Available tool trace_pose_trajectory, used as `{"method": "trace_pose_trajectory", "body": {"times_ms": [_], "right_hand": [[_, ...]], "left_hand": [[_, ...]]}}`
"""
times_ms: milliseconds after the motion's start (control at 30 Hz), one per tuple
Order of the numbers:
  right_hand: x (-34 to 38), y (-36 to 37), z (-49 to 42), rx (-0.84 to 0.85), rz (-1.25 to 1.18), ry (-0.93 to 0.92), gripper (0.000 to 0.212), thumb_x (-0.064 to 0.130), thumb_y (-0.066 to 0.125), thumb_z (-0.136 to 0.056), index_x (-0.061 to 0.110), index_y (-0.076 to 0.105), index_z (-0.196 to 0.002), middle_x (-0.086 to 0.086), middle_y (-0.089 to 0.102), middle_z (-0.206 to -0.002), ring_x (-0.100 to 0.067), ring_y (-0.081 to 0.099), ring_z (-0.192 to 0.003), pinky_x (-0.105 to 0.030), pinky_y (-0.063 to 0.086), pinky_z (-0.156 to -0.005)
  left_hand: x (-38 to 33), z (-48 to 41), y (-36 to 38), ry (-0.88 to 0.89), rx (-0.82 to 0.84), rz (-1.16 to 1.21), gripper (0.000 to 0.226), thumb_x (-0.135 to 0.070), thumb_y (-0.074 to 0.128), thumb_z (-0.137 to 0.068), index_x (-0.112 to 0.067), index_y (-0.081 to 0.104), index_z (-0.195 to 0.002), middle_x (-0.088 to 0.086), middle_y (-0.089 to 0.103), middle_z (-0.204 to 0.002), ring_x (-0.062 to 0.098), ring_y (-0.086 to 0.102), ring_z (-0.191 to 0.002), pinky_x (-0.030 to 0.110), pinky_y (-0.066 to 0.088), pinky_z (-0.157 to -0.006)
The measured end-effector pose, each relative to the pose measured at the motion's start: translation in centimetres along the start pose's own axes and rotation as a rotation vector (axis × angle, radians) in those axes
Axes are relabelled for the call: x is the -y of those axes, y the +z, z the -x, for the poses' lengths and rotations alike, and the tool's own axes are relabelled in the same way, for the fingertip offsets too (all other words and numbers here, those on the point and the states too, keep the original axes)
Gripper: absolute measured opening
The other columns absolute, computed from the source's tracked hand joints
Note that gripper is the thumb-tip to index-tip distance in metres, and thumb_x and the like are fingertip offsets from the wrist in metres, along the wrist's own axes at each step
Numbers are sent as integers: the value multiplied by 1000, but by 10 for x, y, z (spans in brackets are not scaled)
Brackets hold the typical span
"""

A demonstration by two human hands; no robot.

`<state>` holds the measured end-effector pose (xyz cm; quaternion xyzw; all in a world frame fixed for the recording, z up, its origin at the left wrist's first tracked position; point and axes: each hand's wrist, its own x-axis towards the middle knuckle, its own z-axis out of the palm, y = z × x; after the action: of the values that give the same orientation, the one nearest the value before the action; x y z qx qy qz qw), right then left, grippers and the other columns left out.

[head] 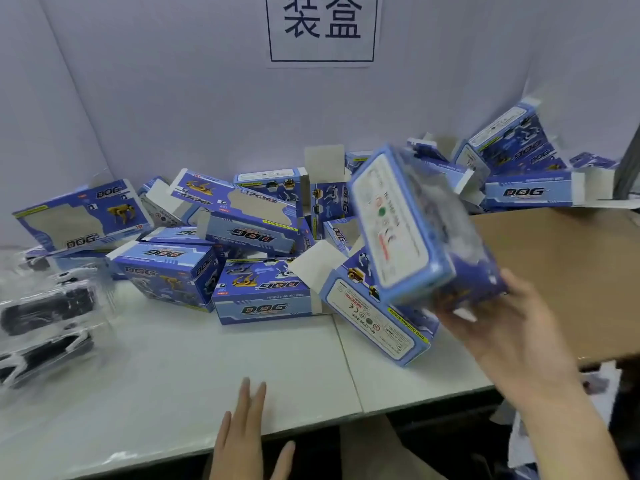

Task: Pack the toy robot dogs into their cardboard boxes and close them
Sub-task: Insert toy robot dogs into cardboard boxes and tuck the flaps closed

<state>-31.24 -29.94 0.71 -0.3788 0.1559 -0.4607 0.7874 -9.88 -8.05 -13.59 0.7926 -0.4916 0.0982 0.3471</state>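
My right hand (512, 327) holds a blue "DOG" cardboard box (412, 223) lifted and tilted above the table, blurred by motion; its back label faces me. My left hand (246, 427) rests flat and empty on the white table (173, 375) near the front edge, fingers apart. A pile of several blue DOG boxes (263, 296) lies across the back of the table, some with white end flaps standing open. Toy robot dogs in clear plastic trays (45, 317), black and white, are stacked at the left edge.
A large brown cardboard sheet or carton (561, 271) lies at the right, past the table's edge. More blue boxes (519, 192) are heaped behind it. A grey partition wall carries a paper sign (322, 29). A seam (346, 358) runs across the tabletop.
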Motion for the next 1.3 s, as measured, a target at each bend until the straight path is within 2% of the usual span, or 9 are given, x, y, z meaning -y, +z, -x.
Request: {"method": "trace_pose_trajectory", "body": {"times_ms": [133, 200, 300, 500, 600, 767, 967, 1167, 1300], "right_hand": [[13, -2, -47, -221, 3, -179, 36, 41, 48, -101, 23, 55, -131, 4, 63, -124, -21, 65, -109, -34, 59, -83], [3, -12, -64, -273, 336, -180, 36, 41, 41, -104, 26, 50, -136, 17, 57, -121, -15, 54, -116, -25, 47, -87], [-22, -37, -80, -296, 780, -166, 35, 28, 55, -101, 20, 53, -135, 6, 54, -135, -9, 46, -119, -25, 34, -97], [-63, -57, -71, -216, 728, 80, 42, 17, 66, -94, 8, 52, -133, -9, 62, -127, -3, 66, -81, -15, 49, -61], [-75, -59, -54, -148, 708, 47, 27, 12, 68, -91, 10, 57, -115, -11, 70, -113, -14, 72, -84, -24, 56, -68], [-86, -53, -11, -40, 601, -59, 33, 14, 74, -75, 16, 59, -104, 3, 73, -100, -7, 72, -86, -21, 57, -64], [-84, -46, 14, 95, 538, -145, 38, -3, 73, -65, 18, 65, -96, 1, 71, -116, -14, 69, -103, -27, 60, -69], [-84, -25, 22, 191, 639, -228, 26, -6, 72, -68, -2, 52, -84, -3, 69, -119, -14, 64, -117, -24, 57, -84], [-86, -7, 32, 350, 965, -155, 41, -9, 68, -83, 30, 68, -95, 19, 62, -132, 6, 50, -127, -22, 43, -101]], "left_hand": [[1, 9, 2, 34, 179, -88, 43, -56, 28, -93, -33, 49, -122, -11, 53, -143, -3, -5, -148, 19, 1, -117], [-1, 8, 3, 12, 137, -36, 46, -61, 19, -95, -35, 49, -119, -29, 37, -147, -7, -4, -147, 17, 3, -116], [1, 2, 10, 64, 22, -98, 50, -51, 45, -71, -33, 49, -118, -28, 11, -159, -4, -4, -148, 19, 3, -117], [6, 7, 14, 57, 27, -162, 46, -57, 42, -81, -33, 49, -119, -14, 45, -144, -1, -6, -149, 21, 3, -117], [-1, 7, 13, -21, 63, -88, 45, -63, 43, -80, -38, 60, -113, -6, 66, -125, -6, 8, -147, 18, 5, -115], [-18, 3, -11, -419, 9, 463, 63, -61, 67, -64, -54, 44, -122, -39, 57, -124, -6, 45, -131, 25, 24, -115], [-43, -7, -46, -536, 30, 905, 103, -56, 81, -41, -61, 30, -130, -39, 56, -120, -9, 60, -109, 23, 49, -80], [-61, -27, -70, -733, -206, 1242, 35, -18, 75, -77, -41, 63, -100, -9, 69, -103, 20, 63, -99, 52, 56, -75], [-73, -21, -85, -644, -384, 1193, 5, -25, 68, -81, -24, 69, -87, -2, 71, -90, 11, 70, -80, 31, 57, -52]]}}
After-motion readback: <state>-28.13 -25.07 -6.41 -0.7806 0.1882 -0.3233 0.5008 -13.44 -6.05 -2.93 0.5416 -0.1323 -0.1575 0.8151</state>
